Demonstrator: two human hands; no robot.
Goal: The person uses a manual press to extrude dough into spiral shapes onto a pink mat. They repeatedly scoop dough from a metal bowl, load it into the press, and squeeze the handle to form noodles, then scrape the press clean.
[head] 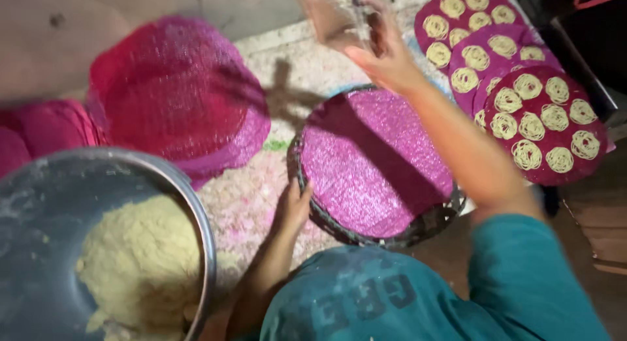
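A round pink mesh mat [375,161] lies on a dark woven tray [339,230] in the middle of the view. My left hand [294,204] grips the tray's near left rim. My right hand [382,44] is raised over the tray's far edge and is closed around a brownish press tool [336,15], which is blurred and smeared with pale dough. No dough lies on the mat below it. My teal sleeve [522,276] fills the lower right.
A large metal bowl [196,204] holding a lump of pale yellow dough [140,263] sits at the lower left. Stacked bare pink mesh mats [176,93] lie at the upper left. Several mats [542,122] carrying coiled noodle rounds overlap at the upper right.
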